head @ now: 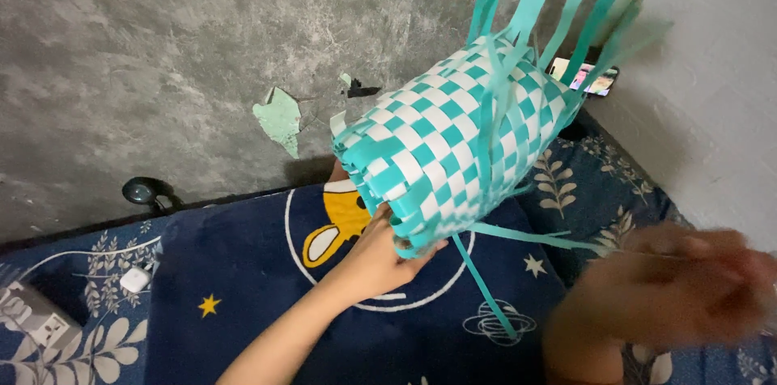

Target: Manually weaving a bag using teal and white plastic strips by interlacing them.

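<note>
left hand (380, 255) grips woven basket (453, 142) bottom edge | right hand (680, 288) blurred, grip unclear, apart

basket (449, 150) — teal-white checker weave | bedsheet (243, 288) — navy, white leaves, yellow stars

A dark blue blanket (243, 272) printed with stars, leaves and a cartoon figure covers the bed. A small white charger (134, 279) lies on it at left. Behind, a grey wall (162, 45) shows a patch of peeled paint (279, 119). A phone (587, 76) glows near the corner.
</note>
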